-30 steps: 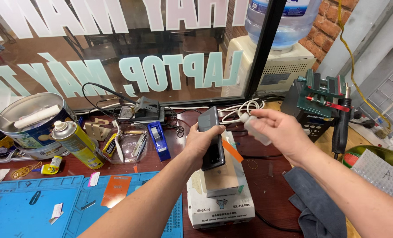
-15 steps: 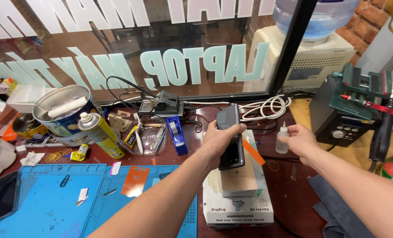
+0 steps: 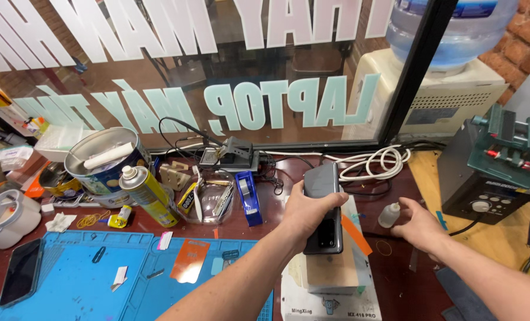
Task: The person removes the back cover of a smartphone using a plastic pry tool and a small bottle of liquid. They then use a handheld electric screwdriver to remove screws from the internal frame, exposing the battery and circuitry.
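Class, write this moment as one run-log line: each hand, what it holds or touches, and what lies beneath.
left hand: grips dark phone | right hand: open, at small clear bottle on table | under phone: tan block

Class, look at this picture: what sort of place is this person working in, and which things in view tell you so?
Most likely a phone and electronics repair bench. The left hand holds a dark smartphone over a small machine, a blue repair mat lies on the table, and cables and a spray can clutter it.
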